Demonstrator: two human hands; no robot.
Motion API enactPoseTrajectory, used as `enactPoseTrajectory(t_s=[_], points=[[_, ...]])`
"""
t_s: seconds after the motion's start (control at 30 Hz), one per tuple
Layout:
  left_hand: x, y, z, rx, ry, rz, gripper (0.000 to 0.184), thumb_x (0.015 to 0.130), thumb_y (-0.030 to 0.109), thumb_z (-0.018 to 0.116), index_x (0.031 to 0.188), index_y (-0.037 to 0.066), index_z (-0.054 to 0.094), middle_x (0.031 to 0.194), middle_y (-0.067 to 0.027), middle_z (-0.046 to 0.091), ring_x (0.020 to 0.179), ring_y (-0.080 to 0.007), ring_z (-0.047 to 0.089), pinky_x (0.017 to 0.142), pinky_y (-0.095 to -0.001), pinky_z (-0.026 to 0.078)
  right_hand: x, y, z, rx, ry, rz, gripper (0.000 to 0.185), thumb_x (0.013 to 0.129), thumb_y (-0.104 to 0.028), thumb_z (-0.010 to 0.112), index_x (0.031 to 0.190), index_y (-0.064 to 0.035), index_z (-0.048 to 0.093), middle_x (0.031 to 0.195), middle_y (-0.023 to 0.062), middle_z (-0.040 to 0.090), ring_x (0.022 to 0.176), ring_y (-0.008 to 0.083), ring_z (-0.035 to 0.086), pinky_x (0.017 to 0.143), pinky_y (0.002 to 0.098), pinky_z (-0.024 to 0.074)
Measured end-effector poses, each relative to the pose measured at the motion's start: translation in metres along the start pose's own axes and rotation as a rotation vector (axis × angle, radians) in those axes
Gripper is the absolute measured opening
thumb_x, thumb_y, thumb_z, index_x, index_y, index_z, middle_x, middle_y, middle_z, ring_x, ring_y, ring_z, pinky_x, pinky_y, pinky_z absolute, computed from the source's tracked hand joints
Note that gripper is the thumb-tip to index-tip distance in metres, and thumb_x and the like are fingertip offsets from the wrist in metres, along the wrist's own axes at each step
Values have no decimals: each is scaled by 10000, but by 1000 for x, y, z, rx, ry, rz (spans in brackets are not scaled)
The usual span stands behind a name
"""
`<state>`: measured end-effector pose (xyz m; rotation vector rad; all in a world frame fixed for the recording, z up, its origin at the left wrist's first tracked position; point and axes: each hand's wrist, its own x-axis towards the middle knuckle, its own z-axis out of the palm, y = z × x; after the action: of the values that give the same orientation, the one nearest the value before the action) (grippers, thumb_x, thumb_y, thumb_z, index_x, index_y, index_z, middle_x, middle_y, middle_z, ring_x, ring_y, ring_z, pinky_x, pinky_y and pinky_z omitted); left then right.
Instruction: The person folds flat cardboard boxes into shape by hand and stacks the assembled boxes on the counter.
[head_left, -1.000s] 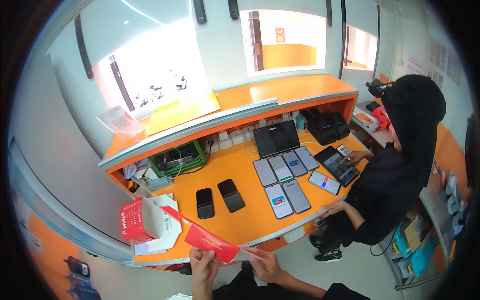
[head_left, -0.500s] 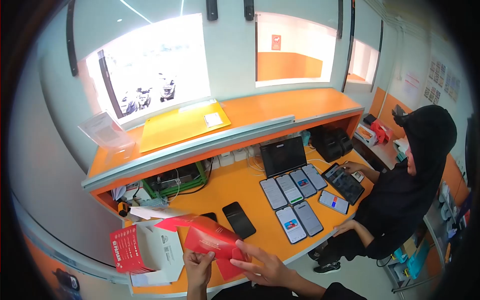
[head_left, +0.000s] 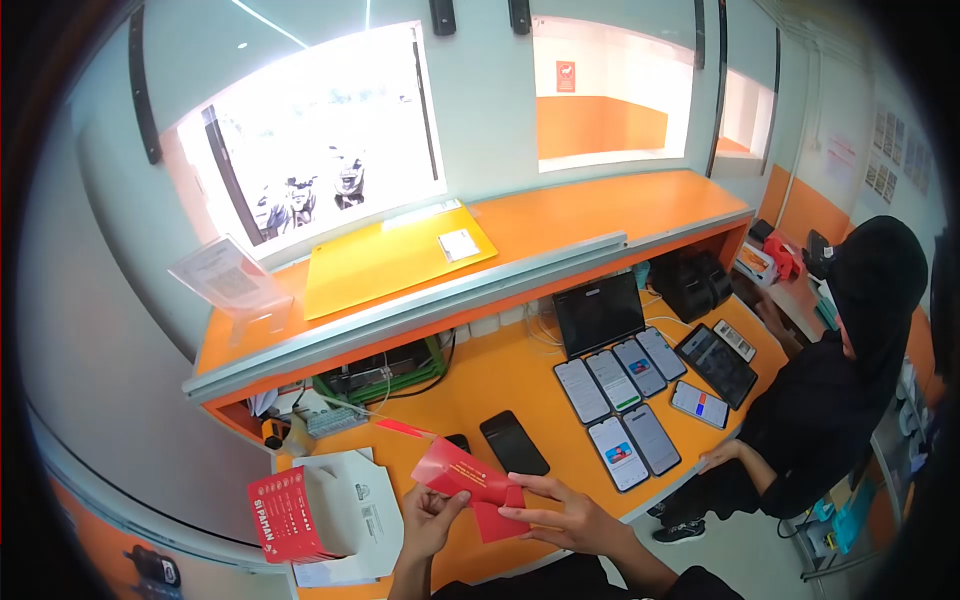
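Observation:
Both hands hold a red printed cardboard carton, partly folded, above the front edge of the orange desk. My left hand pinches its lower left side between thumb and fingers. At its right end, my right hand grips a folded panel, fingers bent around the edge. A narrow red flap sticks up behind the carton. Left of my hands lies a red and white cardboard box marked "SI PAMAN", standing open on the desk. A black phone rests just behind the carton, and another dark phone is partly hidden.
Several lit phones lie in rows before a black laptop. A tablet sits near a seated co-worker in black at right. A raised orange shelf with a yellow folder spans the back. Cables and a green-framed device sit underneath.
The carton's wide flaps at left have folded in, leaving a narrow strip showing. The co-worker's hand has left the tablet. The whole view has shifted, moving the scene rightward.

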<state>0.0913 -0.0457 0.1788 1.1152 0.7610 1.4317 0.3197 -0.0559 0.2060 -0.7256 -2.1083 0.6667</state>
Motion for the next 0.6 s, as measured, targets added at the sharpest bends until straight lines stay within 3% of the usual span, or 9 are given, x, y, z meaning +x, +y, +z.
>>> enactPoseTrajectory(t_s=[0.13,0.3,0.37,0.5,0.57,0.6], points=[[-12,-10,-4,148,54,-12,264,868,-82,603,1127,-62,551,1027,-134,668,844,-161,664,741,-272,540,5,-3,4,16,-8,54,514,756,-109,770,1245,-189,633,1392,181,426,1209,331,529,942,387,506],[-29,-20,15,286,157,65,271,878,-86,591,1143,-61,542,1015,-116,662,863,-138,646,728,-240,510,2,-2,19,25,103,31,495,811,-93,715,1286,-163,594,1410,179,384,1245,339,489,970,395,504],[-28,-25,30,175,281,202,189,886,-59,604,1072,-38,583,869,-61,679,636,-40,596,576,-177,449,-2,-3,22,63,138,51,492,813,-94,714,1287,-157,596,1408,181,387,1246,340,486,986,401,490],[-30,-33,33,138,275,222,220,890,-57,600,1107,-40,567,913,-76,680,651,-45,602,589,-180,458,-11,3,31,-3,196,62,469,816,-94,714,1271,-155,617,1400,182,404,1231,334,497,979,402,483],[-36,-38,32,72,274,131,232,894,-56,594,1123,-33,568,949,-83,678,701,-61,616,639,-193,476,-12,2,34,3,220,74,460,816,-97,716,1263,-155,625,1397,184,409,1228,330,499,975,401,484],[-37,-42,33,72,274,124,232,894,-56,594,1123,-33,568,949,-83,678,701,-61,616,639,-193,476,-12,0,34,-2,232,96,453,798,-54,721,1235,-144,644,1389,186,409,1255,329,478,1020,407,460]])
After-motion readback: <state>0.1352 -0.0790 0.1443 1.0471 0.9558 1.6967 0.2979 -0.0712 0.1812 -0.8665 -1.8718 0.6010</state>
